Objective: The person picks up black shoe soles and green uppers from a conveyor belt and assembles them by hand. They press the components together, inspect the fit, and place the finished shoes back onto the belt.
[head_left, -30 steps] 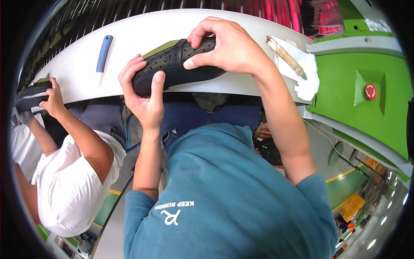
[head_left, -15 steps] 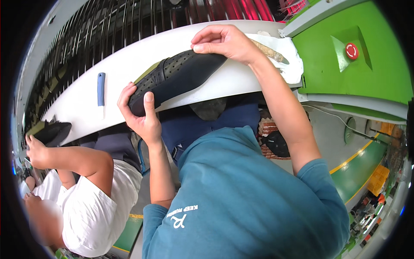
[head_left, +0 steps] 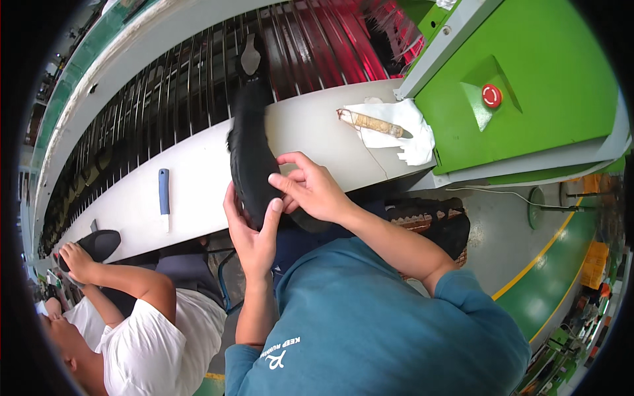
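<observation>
A black shoe (head_left: 251, 145) stands nearly upright over the white worktop, its dark sole side toward me and its toe pointing away. My left hand (head_left: 254, 241) grips the near end, thumb on one side and fingers wrapped behind. At that same end, my right hand (head_left: 310, 188) has its thumb on the sole's right edge and its other fingers curled beside it. What lies between those fingertips is hard to make out. The perforated upper seen before faces away and is hidden.
On the white worktop (head_left: 198, 171) lie a blue-handled knife (head_left: 164, 191) and a white cloth (head_left: 416, 142) under a worn wooden-handled tool (head_left: 380, 124). Metal rods (head_left: 191, 86) run behind. A green machine housing (head_left: 528, 79) with a red button stands right. At left, a co-worker holds another black shoe (head_left: 102, 244).
The shoe has swung from lying sideways to pointing away, sole toward me. My right hand has left the toe and come down to the near end. The view has shifted too.
</observation>
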A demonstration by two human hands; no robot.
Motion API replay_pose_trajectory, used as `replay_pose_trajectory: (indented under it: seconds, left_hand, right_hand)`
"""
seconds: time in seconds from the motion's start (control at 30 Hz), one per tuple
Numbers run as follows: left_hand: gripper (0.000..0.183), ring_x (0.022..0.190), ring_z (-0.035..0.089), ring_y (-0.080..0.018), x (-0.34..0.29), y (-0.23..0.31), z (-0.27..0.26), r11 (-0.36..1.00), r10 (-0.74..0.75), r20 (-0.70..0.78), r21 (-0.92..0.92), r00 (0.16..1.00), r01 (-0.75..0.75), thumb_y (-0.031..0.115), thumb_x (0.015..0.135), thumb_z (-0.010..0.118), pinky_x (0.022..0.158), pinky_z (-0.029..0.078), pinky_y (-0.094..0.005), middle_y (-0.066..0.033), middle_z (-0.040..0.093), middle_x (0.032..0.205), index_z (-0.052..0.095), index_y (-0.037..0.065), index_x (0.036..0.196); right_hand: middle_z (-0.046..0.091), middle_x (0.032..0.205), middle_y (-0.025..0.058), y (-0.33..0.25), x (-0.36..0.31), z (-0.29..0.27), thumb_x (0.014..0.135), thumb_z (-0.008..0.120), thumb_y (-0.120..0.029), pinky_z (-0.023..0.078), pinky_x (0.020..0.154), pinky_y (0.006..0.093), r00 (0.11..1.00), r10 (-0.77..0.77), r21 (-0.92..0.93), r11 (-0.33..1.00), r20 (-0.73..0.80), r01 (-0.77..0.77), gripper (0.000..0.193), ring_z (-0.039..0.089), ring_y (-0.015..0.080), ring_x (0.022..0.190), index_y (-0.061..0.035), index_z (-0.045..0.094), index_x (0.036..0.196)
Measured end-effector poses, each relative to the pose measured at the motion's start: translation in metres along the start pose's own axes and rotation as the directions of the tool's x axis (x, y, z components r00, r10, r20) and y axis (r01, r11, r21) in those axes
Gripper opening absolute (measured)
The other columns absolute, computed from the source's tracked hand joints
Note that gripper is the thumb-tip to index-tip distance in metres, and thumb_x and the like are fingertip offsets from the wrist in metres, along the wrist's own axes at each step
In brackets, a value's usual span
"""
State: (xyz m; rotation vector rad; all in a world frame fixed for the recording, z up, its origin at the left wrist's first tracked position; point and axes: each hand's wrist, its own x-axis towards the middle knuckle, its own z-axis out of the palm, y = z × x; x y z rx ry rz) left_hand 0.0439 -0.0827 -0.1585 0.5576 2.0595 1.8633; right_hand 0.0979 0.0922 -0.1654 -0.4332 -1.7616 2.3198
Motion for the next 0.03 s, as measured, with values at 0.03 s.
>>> replay_pose_trajectory:
  seconds: [0.03]
  left_hand:
    - [0.104, 0.161, 0.038, -0.0354, 0.0036, 0.0006, -0.009, 0.992, -0.048, 0.003, 0.113, 0.999, 0.047, 0.019, 0.099, 0.086, 0.128, 0.037, -0.052, -0.0237, 0.029, 0.177, 0.017, 0.001, 0.174]
  right_hand:
    - [0.078, 0.087, 0.0185, 0.0003, -0.0013, -0.0048, 0.11, 0.075, -0.033, 0.064, 0.062, 0.0345, 0.997, -0.037, -0.201, 0.978, 0.065, 0.05, 0.057, 0.079, 0.0216, 0.071, 0.0017, 0.051, 0.148]
